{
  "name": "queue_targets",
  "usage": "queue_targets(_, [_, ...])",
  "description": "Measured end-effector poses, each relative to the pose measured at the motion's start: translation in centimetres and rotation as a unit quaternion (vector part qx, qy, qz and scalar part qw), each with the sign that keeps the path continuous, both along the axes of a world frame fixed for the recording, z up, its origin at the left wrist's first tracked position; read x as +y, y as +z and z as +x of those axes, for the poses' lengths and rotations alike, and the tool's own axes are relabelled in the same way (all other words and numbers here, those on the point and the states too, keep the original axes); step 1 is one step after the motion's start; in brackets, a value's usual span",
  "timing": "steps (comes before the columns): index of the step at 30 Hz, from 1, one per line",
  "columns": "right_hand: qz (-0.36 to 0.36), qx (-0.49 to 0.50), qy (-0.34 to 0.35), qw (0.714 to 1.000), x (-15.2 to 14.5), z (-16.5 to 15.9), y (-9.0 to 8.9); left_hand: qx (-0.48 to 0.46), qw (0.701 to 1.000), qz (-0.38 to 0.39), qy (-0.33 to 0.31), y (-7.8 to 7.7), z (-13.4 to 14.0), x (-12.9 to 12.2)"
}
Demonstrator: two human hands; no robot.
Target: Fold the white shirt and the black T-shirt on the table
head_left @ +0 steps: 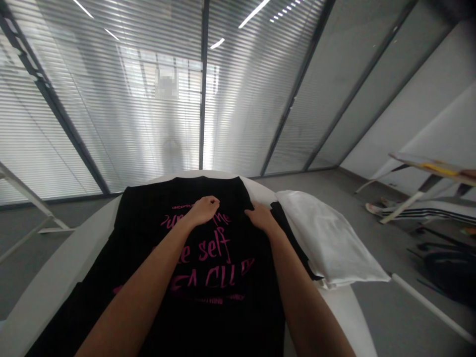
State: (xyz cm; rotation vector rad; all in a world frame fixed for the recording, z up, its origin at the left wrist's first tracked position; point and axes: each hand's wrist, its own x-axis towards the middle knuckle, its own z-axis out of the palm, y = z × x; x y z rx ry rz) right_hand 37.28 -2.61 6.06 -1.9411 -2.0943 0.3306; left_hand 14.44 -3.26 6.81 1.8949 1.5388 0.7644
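Note:
A black shirt (211,322) with pink lettering lies spread over a white round-edged table (92,233). One sleeve runs down toward the lower left, and black cloth also shows on the right beyond my right forearm. My left hand (204,209) is closed with curled fingers over the upper print; whatever its fingers may hold is hidden. At the shirt's right edge, my right hand (261,217) grips the cloth, thumb on top and its other fingers partly hidden.
Folded white cloth (327,238) lies at the table's right side, partly over its edge. Behind the table stand glass panels with blinds (167,124). To the right are another table (427,166) with a yellow item, striped cloth (431,208) and a dark object on the floor.

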Motion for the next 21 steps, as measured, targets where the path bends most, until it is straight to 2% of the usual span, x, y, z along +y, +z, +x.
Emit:
queue_targets(3, [0.008, 0.039, 0.043, 0.998, -1.0, -1.8, 1.6, -0.035, 0.999, 0.029, 0.006, -0.3, 0.1, 0.0])
queue_targets(7, [-0.003, 0.049, 0.114, 0.992, -2.8, -4.2, 3.4, -0.149, 0.989, 0.004, 0.004, -0.3, -0.1, 0.1])
queue_targets(10, [-0.004, 0.039, 0.184, 0.982, -4.3, -5.6, 4.4, -0.206, 0.978, -0.009, 0.028, -0.7, -0.4, 0.4])
queue_targets(14, [-0.017, 0.025, 0.240, 0.970, -5.8, -6.7, 5.2, -0.208, 0.975, 0.011, 0.077, -1.7, -0.9, 0.9])
queue_targets(18, [-0.016, -0.009, 0.255, 0.967, -6.4, -7.0, 5.5, -0.197, 0.975, -0.062, 0.087, -2.2, -1.1, 1.1])
queue_targets(21, [-0.011, -0.025, 0.259, 0.966, -6.5, -6.9, 5.4, -0.177, 0.978, -0.069, 0.087, -2.1, -1.3, 1.0])
